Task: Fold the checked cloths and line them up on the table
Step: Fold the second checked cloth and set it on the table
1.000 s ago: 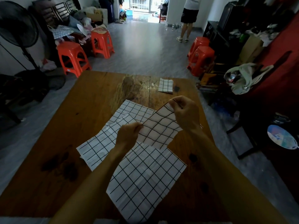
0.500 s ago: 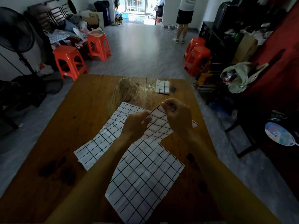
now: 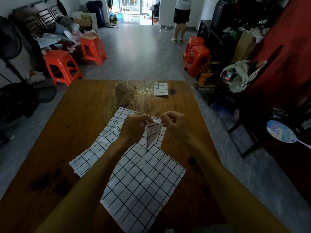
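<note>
Both hands meet above the middle of the tabletop (image 3: 87, 115). The left hand (image 3: 133, 127) and right hand (image 3: 175, 125) each pinch a top corner of a checked cloth (image 3: 152, 133), apparently doubled; it hangs straight down below the grip. Flat cloths (image 3: 141, 180) lie beneath, and a folded cloth (image 3: 160, 89) sits at the far edge.

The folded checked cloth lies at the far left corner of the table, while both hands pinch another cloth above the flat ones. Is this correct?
Not quite. The head view shows the folded checked cloth toward the far right of the table, not the far left corner. The rest holds: the left hand and right hand pinch another cloth above the flat ones.
</note>
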